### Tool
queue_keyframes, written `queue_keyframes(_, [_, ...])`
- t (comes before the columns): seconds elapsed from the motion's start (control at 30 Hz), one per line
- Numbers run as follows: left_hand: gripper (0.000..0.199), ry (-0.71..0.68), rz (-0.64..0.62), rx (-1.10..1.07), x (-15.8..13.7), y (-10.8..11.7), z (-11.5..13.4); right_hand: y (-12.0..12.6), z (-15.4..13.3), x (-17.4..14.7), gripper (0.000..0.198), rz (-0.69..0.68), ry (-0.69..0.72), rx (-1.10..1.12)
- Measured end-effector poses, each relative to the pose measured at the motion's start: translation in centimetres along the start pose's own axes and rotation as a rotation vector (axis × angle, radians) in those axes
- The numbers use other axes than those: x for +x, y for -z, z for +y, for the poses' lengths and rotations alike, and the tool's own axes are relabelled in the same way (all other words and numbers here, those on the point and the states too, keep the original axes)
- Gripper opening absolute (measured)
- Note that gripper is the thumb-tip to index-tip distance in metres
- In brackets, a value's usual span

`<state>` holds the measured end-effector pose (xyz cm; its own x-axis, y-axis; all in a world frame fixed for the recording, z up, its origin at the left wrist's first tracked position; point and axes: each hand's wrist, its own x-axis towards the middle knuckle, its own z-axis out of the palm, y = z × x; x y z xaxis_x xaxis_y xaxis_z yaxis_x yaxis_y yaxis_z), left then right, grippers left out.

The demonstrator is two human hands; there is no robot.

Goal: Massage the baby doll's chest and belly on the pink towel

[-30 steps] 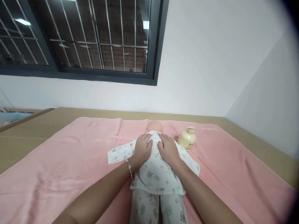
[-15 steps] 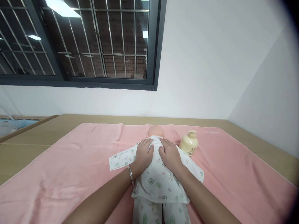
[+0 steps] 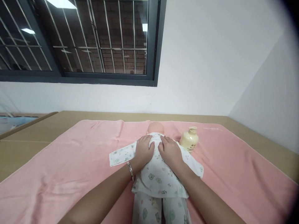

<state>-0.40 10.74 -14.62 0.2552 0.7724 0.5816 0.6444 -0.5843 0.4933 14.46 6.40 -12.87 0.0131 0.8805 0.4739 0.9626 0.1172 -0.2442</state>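
A baby doll (image 3: 156,128) lies on a pink towel with its head toward the wall, its face out of sight. It wears a white printed top (image 3: 161,180) and matching trousers (image 3: 151,210), the sleeves spread to both sides. My left hand (image 3: 144,150) rests flat on the left side of the doll's upper back, fingers stretched out. On the right side my right hand (image 3: 171,152) lies the same way, its thumb near the middle. Neither hand grips anything. A cream pump bottle (image 3: 189,140) stands just beyond my right hand, beside the doll's shoulder.
The pink towel (image 3: 77,174) covers most of the wooden surface (image 3: 35,149). Behind it rises a white wall (image 3: 198,62) with a dark-framed, barred window (image 3: 105,79). Something light blue (image 3: 18,121) shows past the left edge.
The whole view has shifted slightly, so the window and doll sit a little higher. Both hands stay on the doll's upper back, with little visible movement.
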Motion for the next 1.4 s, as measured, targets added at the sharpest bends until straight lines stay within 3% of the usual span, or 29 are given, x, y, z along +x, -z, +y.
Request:
queue_keyframes(0.3, [0.041, -0.129, -0.115, 0.003, 0.5, 0.0, -0.5, -0.7, 1.2, 0.8, 0.048, -0.087, 0.142, 0.049])
queue_keyframes(0.63, [0.023, -0.102, 0.098, 0.117, -0.2, 0.1, 0.5, 0.2, -0.5, -0.2, 0.044, -0.038, 0.004, -0.023])
queue_keyframes(0.77, [0.028, -0.018, 0.0, 0.109, 0.0, 0.4, 0.8, 0.0, -0.1, 0.1, 0.046, -0.086, -0.021, 0.008])
queue_keyframes(0.97, [0.035, 0.024, -0.129, 0.103, 0.4, 0.5, 0.9, -0.4, 1.1, 0.8, 0.05, -0.146, 0.076, 0.058])
queue_keyframes(1.23, [0.026, -0.083, 0.045, 0.108, -0.1, 0.3, 0.8, 0.5, -0.1, 0.2, 0.044, -0.094, 0.052, -0.026])
queue_keyframes(1.4, [0.024, -0.032, 0.063, 0.152, -0.3, 0.4, 1.1, 0.5, -0.6, -0.1, 0.043, -0.062, -0.033, -0.015])
